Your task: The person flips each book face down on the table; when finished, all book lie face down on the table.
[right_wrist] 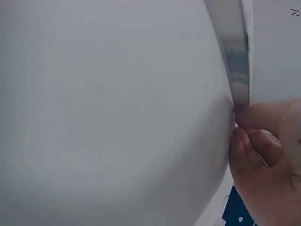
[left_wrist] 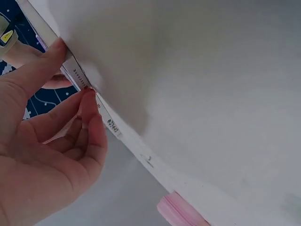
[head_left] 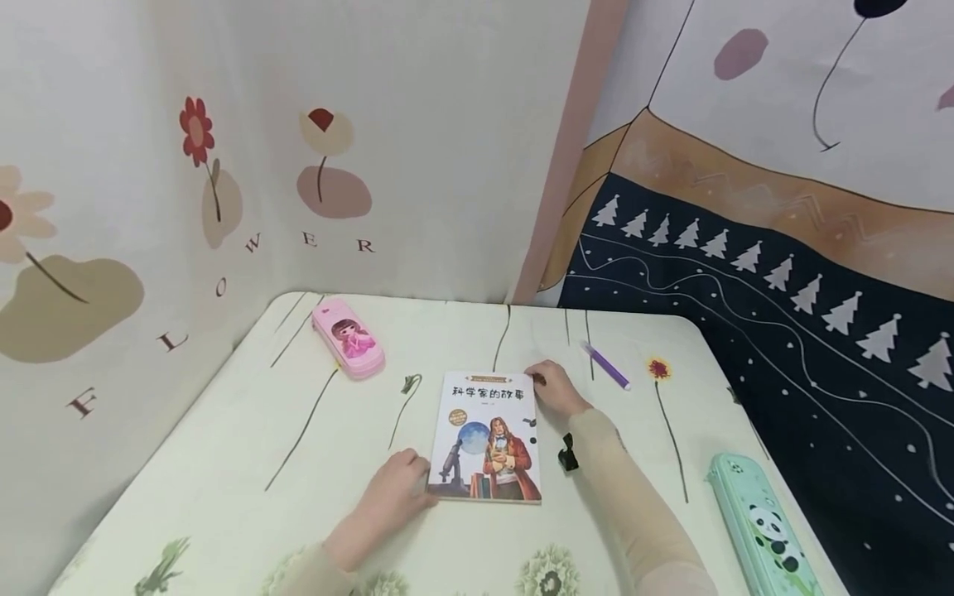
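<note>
A children's book (head_left: 484, 443) with Chinese lettering, a telescope and a long-haired figure on its cover lies face up on the table. My left hand (head_left: 391, 488) holds its lower left corner. In the left wrist view, the thumb and fingers of that hand (left_wrist: 51, 146) pinch the edge of the book (left_wrist: 79, 75). At the upper right corner is my right hand (head_left: 561, 389). The right wrist view has this hand (right_wrist: 265, 157) pinching the book's edge (right_wrist: 237, 66) between thumb and fingers. Its fingertips are partly hidden by the book.
A pink pencil case (head_left: 348, 339) lies at the back left of the table (head_left: 298, 513). Right of the book lies a purple marker (head_left: 609, 368). A green panda pencil case (head_left: 763, 526) sits near the right edge. Printed curtains (head_left: 447, 149) hang behind.
</note>
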`<action>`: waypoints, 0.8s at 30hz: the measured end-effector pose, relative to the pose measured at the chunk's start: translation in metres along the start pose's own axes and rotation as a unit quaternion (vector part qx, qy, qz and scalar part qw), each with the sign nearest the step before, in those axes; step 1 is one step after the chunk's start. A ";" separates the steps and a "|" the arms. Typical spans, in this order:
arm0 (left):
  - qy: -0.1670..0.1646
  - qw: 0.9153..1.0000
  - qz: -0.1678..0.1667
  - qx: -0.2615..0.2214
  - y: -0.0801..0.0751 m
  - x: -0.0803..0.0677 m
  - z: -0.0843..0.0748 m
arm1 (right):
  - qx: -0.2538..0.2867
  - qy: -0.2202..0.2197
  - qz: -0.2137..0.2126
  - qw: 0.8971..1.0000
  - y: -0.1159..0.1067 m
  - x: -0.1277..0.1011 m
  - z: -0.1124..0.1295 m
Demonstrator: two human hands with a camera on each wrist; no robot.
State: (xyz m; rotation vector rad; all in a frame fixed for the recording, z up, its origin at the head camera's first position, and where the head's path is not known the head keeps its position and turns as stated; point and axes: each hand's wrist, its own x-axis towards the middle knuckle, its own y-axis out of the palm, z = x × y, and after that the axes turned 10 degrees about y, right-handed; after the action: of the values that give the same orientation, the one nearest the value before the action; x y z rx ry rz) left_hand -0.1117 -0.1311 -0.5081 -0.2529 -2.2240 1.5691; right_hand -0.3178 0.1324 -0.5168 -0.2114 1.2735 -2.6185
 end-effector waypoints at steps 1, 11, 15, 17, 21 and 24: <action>-0.011 1.000 0.008 -0.018 0.000 0.001 -0.001 | 0.003 0.007 0.007 1.000 -0.002 0.001 0.000; -0.055 0.988 0.031 -0.141 -0.005 0.004 -0.006 | -0.011 0.054 0.080 0.995 -0.013 0.010 0.000; -0.062 0.981 0.030 -0.181 -0.004 0.002 -0.006 | -0.014 0.059 0.089 0.994 -0.017 0.009 0.004; -0.068 0.977 0.025 -0.199 -0.004 0.001 -0.007 | -0.011 0.059 0.090 0.994 -0.018 0.009 0.007; -0.070 0.975 0.008 -0.211 -0.005 0.000 -0.007 | -0.001 0.062 0.088 0.994 -0.019 0.009 0.012; -0.061 0.977 -0.004 -0.203 -0.006 0.001 -0.007 | 0.008 0.050 0.083 0.995 -0.016 0.010 0.008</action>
State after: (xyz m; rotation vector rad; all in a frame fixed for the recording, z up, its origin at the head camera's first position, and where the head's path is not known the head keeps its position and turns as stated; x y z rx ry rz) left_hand -0.1094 -0.1263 -0.5002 -0.2671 -2.6258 1.1385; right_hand -0.3283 0.1334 -0.4987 0.0286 1.2440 -2.5241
